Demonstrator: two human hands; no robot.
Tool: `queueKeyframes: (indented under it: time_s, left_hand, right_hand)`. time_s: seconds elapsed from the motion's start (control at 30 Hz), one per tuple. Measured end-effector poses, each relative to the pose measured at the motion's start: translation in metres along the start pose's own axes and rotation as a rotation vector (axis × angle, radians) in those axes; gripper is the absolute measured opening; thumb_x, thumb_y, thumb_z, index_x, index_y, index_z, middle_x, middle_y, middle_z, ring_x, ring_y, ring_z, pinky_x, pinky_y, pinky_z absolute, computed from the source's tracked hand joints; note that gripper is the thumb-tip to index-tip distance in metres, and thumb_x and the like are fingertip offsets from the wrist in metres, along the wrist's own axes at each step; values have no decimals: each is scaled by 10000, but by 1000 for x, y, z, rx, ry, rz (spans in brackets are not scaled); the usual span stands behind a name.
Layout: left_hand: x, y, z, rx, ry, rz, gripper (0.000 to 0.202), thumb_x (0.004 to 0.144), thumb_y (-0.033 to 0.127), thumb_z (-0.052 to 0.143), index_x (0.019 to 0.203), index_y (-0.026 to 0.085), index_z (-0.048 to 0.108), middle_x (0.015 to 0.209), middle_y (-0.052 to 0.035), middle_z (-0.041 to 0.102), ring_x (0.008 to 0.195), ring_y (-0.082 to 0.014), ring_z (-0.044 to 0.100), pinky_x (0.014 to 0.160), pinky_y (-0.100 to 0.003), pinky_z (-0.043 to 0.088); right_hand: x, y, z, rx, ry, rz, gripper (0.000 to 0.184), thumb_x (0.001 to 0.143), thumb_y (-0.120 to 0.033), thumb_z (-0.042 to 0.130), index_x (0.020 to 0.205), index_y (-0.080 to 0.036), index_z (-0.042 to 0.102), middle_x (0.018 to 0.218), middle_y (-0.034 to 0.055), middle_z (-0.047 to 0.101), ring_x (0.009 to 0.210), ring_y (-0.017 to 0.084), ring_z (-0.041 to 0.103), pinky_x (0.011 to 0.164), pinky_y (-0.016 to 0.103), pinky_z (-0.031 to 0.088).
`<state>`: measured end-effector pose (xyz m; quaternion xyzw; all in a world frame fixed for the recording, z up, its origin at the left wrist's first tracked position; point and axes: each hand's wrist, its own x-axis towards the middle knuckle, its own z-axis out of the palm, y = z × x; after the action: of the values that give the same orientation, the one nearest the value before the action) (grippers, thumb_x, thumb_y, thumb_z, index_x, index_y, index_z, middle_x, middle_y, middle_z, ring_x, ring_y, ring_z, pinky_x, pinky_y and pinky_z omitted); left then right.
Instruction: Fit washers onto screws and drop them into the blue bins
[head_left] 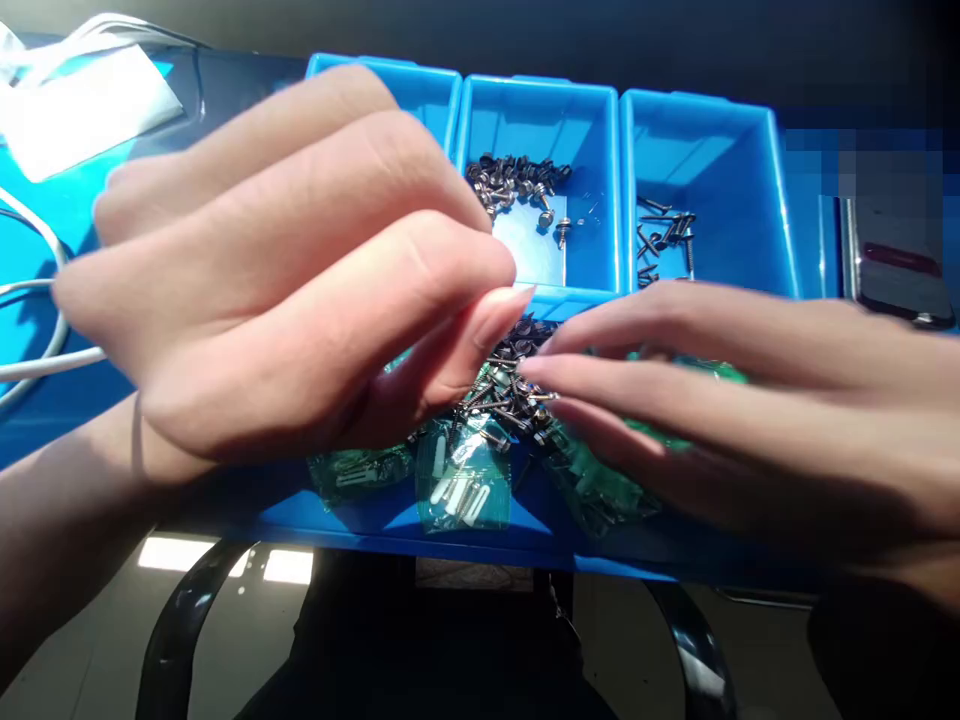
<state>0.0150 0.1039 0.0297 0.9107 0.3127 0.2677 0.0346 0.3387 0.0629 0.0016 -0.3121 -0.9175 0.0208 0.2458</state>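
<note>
My left hand (300, 270) hovers over a pile of small dark screws (510, 395) on the blue table, its fingers curled with the thumb pinched against them; what the pinch holds is hidden. My right hand (750, 410) lies low at the right, fingers stretched flat toward the pile, fingertips touching the screws. Small green-tinted plastic bags (461, 490) with white plugs lie under and in front of the pile. Behind stand blue bins: the middle bin (592, 130) holds round-headed screws (517, 185), the right bin (757, 200) holds thin dark screws (664, 235).
A third blue bin (420, 85) stands behind my left hand. White cables (45, 290) and a white paper (82, 110) lie at the left. A dark phone-like object (896, 270) sits at the far right. The table's front edge (480, 550) is close to me, with a chair frame below.
</note>
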Motion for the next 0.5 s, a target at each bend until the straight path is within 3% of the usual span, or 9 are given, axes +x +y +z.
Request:
queueKeyframes:
  time_s: [0.07, 0.13, 0.2, 0.27, 0.4, 0.5]
  left_hand:
    - [0, -1, 6, -13, 22, 13, 295, 1119, 595, 602, 1287, 380, 711, 1218, 15, 831, 1091, -265, 831, 937, -578, 633]
    - [0, -9, 14, -19, 54, 22, 502, 1069, 770, 591, 1412, 419, 694, 1289, -9, 810, 1306, -334, 793, 1013, -621, 665]
    - [-1, -19, 23, -19, 105, 21, 718, 986, 933, 578, 1509, 447, 660, 1387, -29, 773, 1544, -414, 667, 1108, -684, 662]
    - [-1, -26, 32, -12, 143, 14, 835, 928, 1011, 573, 1551, 459, 635, 1462, -37, 737, 1666, -457, 547, 1167, -729, 639]
    - [-1, -30, 46, -12, 155, 17, 877, 894, 1037, 572, 1550, 458, 635, 1489, -39, 720, 1706, -479, 491, 1185, -755, 627]
    - [-2, -30, 54, -24, 155, 19, 883, 885, 1038, 573, 1548, 458, 637, 1489, -39, 719, 1711, -487, 480, 1186, -762, 622]
  right_hand:
    - [7, -5, 10, -19, -30, -66, 284, 1120, -214, 754, 1401, -234, 794, 1235, 40, 833, 924, 160, 722, 675, 367, 554]
    - [12, -5, 19, -31, -44, -109, 229, 1117, -181, 753, 1343, -150, 778, 1202, 71, 824, 851, 145, 701, 633, 341, 520]
    - [16, -5, 25, -47, -42, -110, 191, 1139, -171, 711, 1313, -126, 774, 1181, 87, 820, 805, 134, 674, 606, 322, 484]
    - [17, -6, 28, -70, -47, -111, 188, 1144, -151, 688, 1309, -115, 769, 1199, 107, 818, 789, 124, 660, 592, 315, 458]
    - [16, -10, 28, -87, -53, -123, 216, 1147, -137, 667, 1343, -109, 753, 1264, 129, 818, 917, 155, 723, 614, 324, 460]
    - [16, -12, 27, -45, -93, -141, 245, 1193, -146, 559, 1324, -103, 762, 1292, 120, 823, 1028, 185, 757, 721, 337, 556]
